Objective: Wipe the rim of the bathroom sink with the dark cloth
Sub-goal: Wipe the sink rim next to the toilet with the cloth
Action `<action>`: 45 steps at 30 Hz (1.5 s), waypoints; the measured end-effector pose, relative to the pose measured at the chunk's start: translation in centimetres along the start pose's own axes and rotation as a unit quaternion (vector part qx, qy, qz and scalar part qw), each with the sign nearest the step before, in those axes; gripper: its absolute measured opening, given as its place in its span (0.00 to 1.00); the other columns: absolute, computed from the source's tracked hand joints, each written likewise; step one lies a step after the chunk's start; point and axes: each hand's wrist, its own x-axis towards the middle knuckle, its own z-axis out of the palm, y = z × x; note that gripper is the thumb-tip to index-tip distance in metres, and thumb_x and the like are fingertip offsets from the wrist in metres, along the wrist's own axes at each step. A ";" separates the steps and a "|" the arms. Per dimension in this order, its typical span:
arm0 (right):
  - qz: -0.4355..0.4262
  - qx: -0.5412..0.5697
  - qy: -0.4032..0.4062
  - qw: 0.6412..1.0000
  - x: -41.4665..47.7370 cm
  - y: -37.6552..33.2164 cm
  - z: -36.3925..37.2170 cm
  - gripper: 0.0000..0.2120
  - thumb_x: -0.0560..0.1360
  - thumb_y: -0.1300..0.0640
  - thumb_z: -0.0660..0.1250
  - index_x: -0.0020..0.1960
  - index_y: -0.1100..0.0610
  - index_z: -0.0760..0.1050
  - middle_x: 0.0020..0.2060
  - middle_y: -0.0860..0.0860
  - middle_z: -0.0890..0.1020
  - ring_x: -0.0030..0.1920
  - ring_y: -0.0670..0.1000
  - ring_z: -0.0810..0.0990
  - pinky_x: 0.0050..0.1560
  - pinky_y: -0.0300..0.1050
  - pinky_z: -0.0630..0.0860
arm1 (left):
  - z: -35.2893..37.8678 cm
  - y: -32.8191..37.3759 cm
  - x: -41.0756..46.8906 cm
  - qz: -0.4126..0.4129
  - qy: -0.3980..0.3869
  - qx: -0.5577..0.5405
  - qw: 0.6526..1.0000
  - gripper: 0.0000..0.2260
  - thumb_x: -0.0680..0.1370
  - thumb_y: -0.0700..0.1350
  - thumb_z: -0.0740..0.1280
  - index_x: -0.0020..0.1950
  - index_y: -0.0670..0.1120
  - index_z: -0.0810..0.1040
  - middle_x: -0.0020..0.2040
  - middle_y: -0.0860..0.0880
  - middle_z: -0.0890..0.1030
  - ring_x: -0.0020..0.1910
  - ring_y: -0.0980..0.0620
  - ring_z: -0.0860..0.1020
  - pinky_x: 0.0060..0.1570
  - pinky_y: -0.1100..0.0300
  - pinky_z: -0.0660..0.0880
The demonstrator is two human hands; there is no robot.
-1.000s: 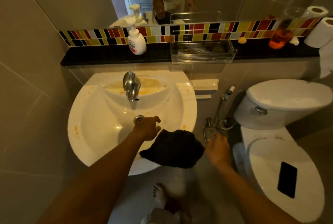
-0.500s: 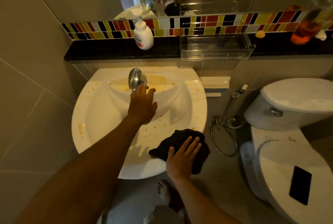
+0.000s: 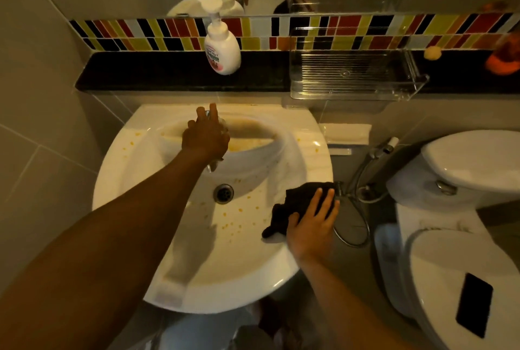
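Pressing flat with fingers spread, your right hand (image 3: pixel 311 227) pins the dark cloth (image 3: pixel 298 203) on the right rim of the white sink (image 3: pixel 135 181). Your left hand (image 3: pixel 205 138) covers the chrome faucet (image 3: pixel 213 165) at the back, fingers loosely curled around it; yellow specks dot the basin near the drain (image 3: pixel 223 193).

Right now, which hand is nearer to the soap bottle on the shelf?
The left. The left hand is on the tap at the back of the sink, just below the soap bottle. The right hand presses the dark cloth on the sink's right rim.
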 end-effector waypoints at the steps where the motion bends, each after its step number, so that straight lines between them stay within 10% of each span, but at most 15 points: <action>1: -0.017 -0.012 -0.001 1.000 1.5 0.3 -0.2 0.37 0.75 0.44 0.57 0.78 0.55 0.45 0.78 0.57 0.50 0.76 0.63 0.48 0.68 0.65 0.67 | 0.1 0.1 0.5 -0.011 0.002 -0.006 1.000 0.31 0.77 0.52 0.65 0.76 0.48 0.54 0.73 0.40 0.60 0.60 0.36 0.73 0.57 0.44 0.75; 7: -0.060 -0.073 -0.005 0.995 8.0 0.1 -0.6 0.36 0.76 0.41 0.52 0.78 0.51 0.42 0.78 0.55 0.50 0.76 0.64 0.50 0.64 0.66 0.71 | 2.0 -0.3 1.7 -0.010 0.095 -0.025 0.995 0.20 0.76 0.47 0.67 0.66 0.47 0.68 0.66 0.40 0.67 0.50 0.38 0.77 0.48 0.47 0.77; 16: -0.194 -0.146 -0.031 0.970 17.8 -3.5 -2.2 0.30 0.80 0.43 0.46 0.77 0.50 0.39 0.78 0.54 0.44 0.77 0.60 0.39 0.74 0.62 0.38 | 2.2 -0.5 1.8 0.005 0.115 -0.016 0.993 0.19 0.77 0.47 0.64 0.67 0.46 0.68 0.68 0.40 0.66 0.50 0.37 0.77 0.47 0.47 0.76; 23: -0.292 -0.171 -0.046 0.940 23.2 -6.3 -2.6 0.31 0.79 0.45 0.51 0.78 0.52 0.46 0.78 0.55 0.50 0.77 0.59 0.43 0.75 0.60 0.39 | 2.3 -0.5 2.0 0.011 0.123 -0.013 0.992 0.19 0.77 0.47 0.65 0.67 0.45 0.68 0.68 0.39 0.66 0.49 0.37 0.77 0.46 0.48 0.77; 33: -0.125 0.006 -0.049 0.991 7.2 1.3 -2.6 0.30 0.80 0.48 0.51 0.78 0.54 0.44 0.78 0.53 0.43 0.77 0.57 0.38 0.75 0.57 0.50 | 2.0 -0.2 1.6 0.000 0.122 -0.005 0.993 0.19 0.75 0.47 0.68 0.64 0.45 0.70 0.64 0.39 0.69 0.47 0.37 0.77 0.46 0.47 0.75; 38: -0.059 0.052 -0.065 0.995 -2.2 3.5 -1.5 0.31 0.79 0.48 0.54 0.77 0.55 0.47 0.78 0.53 0.45 0.77 0.58 0.52 0.71 0.50 0.59 | 2.0 0.0 1.5 -0.007 0.115 -0.003 0.993 0.20 0.75 0.46 0.68 0.64 0.45 0.69 0.64 0.39 0.69 0.48 0.36 0.77 0.47 0.45 0.76; 45: -0.118 -0.089 -0.017 0.989 6.4 0.8 -1.8 0.30 0.81 0.47 0.47 0.77 0.57 0.40 0.77 0.55 0.42 0.77 0.56 0.38 0.76 0.57 0.41 | 2.2 0.0 1.3 -0.001 0.117 -0.009 0.993 0.21 0.73 0.47 0.70 0.64 0.45 0.69 0.64 0.40 0.69 0.47 0.38 0.77 0.46 0.48 0.76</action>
